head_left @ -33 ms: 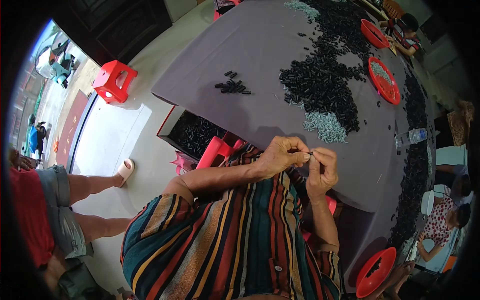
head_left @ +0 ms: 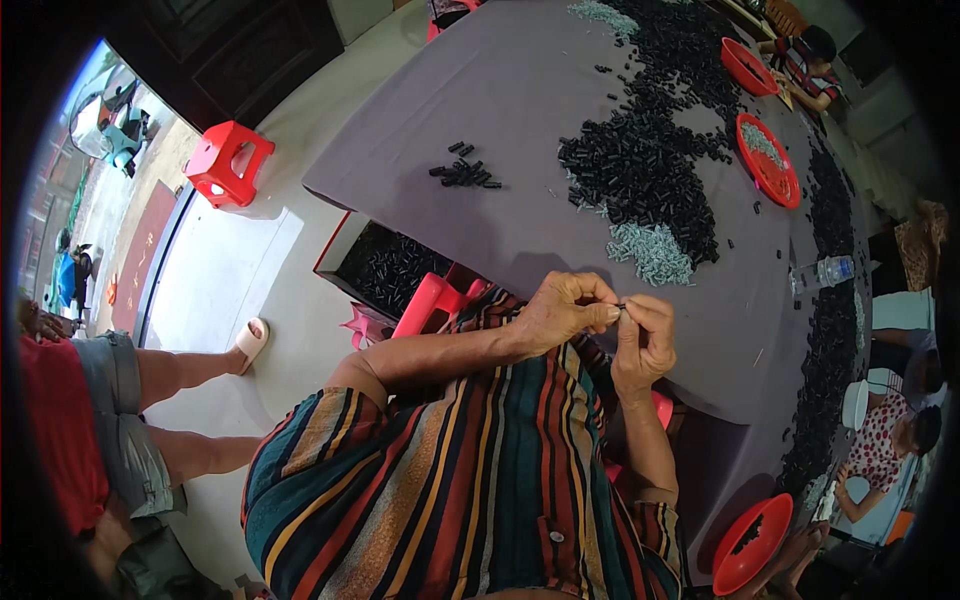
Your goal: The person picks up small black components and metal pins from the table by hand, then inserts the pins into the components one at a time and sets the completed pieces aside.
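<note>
Above the near edge of the grey-covered table, both hands meet fingertip to fingertip. My left hand [head_left: 562, 314] pinches one end of a small black tube-like piece [head_left: 622, 307], mostly hidden by the fingers. On its other side, the thumb and forefinger of my right hand [head_left: 645, 345] are closed at the same piece. Just beyond the hands lies a pile of small pale blue-grey screw-like pieces [head_left: 652, 254]. It borders a large heap of short black tubes [head_left: 640, 170]. A small separate group of black tubes [head_left: 466, 173] rests farther left on the cloth.
Below the table edge sits an open box of black pieces [head_left: 390, 270] beside a red chair [head_left: 428, 305]. Red basins [head_left: 790, 190] and a clear plastic bottle [head_left: 830, 272] stand to the right. People work along the far side; another person's legs [head_left: 190, 375] are at left, near a red stool [head_left: 228, 160].
</note>
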Motion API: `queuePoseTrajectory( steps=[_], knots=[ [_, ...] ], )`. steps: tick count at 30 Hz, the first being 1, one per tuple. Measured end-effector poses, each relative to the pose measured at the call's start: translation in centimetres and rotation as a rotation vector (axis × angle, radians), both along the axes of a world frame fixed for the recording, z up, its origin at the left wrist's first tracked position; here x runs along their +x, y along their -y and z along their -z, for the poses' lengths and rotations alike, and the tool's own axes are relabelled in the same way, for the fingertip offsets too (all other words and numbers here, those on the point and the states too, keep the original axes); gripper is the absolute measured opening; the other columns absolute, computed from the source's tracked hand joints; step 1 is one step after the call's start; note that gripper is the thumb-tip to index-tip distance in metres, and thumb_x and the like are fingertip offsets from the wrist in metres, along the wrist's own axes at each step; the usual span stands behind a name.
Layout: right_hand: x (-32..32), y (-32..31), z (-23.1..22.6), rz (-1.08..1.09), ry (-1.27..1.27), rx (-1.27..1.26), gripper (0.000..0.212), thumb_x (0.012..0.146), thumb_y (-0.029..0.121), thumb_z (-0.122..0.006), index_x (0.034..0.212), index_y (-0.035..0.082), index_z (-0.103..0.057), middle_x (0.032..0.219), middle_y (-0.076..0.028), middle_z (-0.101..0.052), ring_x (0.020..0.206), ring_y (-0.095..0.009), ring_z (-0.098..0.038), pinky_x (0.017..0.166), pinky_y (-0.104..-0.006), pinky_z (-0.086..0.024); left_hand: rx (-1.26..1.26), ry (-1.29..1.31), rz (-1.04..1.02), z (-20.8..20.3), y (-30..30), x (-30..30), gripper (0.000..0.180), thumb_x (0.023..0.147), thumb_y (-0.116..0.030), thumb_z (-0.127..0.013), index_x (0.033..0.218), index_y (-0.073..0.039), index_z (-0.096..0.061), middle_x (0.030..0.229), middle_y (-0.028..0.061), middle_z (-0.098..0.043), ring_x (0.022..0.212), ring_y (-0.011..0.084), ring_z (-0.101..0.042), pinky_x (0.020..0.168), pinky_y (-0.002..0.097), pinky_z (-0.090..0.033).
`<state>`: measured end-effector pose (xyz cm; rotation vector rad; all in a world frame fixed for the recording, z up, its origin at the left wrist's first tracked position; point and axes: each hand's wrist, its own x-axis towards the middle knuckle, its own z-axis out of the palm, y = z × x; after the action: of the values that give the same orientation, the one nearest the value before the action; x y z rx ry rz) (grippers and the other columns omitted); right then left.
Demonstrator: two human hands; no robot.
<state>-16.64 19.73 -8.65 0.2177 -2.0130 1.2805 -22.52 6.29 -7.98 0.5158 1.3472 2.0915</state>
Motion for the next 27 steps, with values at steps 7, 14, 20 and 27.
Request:
queuePoseTrajectory(
  steps=[7, 14, 20, 27],
  knots=[
    [-0.6, -0.1, -0.3, -0.100, 0.074, -0.061, 0.015, 0.081, -0.001, -0.055, 0.096, -0.001, -0.055, 0.093, -0.009, -0.055, 0.076, -0.012, -0.051, 0.067, -0.0238, -0.044, -0.003, 0.015, -0.047, 0.6, -0.1, -0.7, 0.012, 0.083, -0.010, -0.059, 0.088, 0.001, -0.059, 0.074, 0.0024, -0.059, 0.065, 0.0068, -0.053, 0.062, 0.0214, -0.045],
    [-1.0, -0.6, -1.4, 0.064, 0.059, 0.440, 0.025, 0.073, 0.009, -0.063, 0.093, -0.003, -0.053, 0.085, -0.015, -0.053, 0.070, -0.028, -0.053, 0.059, -0.0328, -0.044, -0.038, 0.041, -0.038, 0.2, -0.2, -0.8, 0.010, 0.080, -0.008, -0.061, 0.083, 0.001, -0.061, 0.075, 0.0034, -0.060, 0.070, 0.0081, -0.054, 0.065, 0.0222, -0.043],
    [-0.9, -0.7, -1.2, 0.158, 0.065, 0.793, 0.026, 0.072, 0.023, -0.065, 0.072, 0.005, -0.046, 0.062, -0.007, -0.045, 0.051, -0.023, -0.049, 0.045, -0.0323, -0.038, -0.118, 0.106, 0.044, 1.1, 0.2, -1.1, 0.006, 0.077, -0.004, -0.059, 0.078, 0.002, -0.061, 0.075, 0.0052, -0.060, 0.068, 0.0095, -0.054, 0.063, 0.0245, -0.042],
    [-1.7, -1.1, 1.5, 0.113, -0.062, 0.748, 0.030, 0.063, 0.018, -0.064, 0.055, 0.008, -0.037, 0.048, -0.004, -0.039, 0.039, -0.020, -0.044, 0.038, -0.0307, -0.036, -0.156, 0.114, 0.110, 2.1, 0.2, -1.1, 0.005, 0.073, -0.002, -0.058, 0.074, 0.003, -0.060, 0.070, 0.0067, -0.059, 0.060, 0.0096, -0.052, 0.056, 0.0225, -0.041]
  ],
)
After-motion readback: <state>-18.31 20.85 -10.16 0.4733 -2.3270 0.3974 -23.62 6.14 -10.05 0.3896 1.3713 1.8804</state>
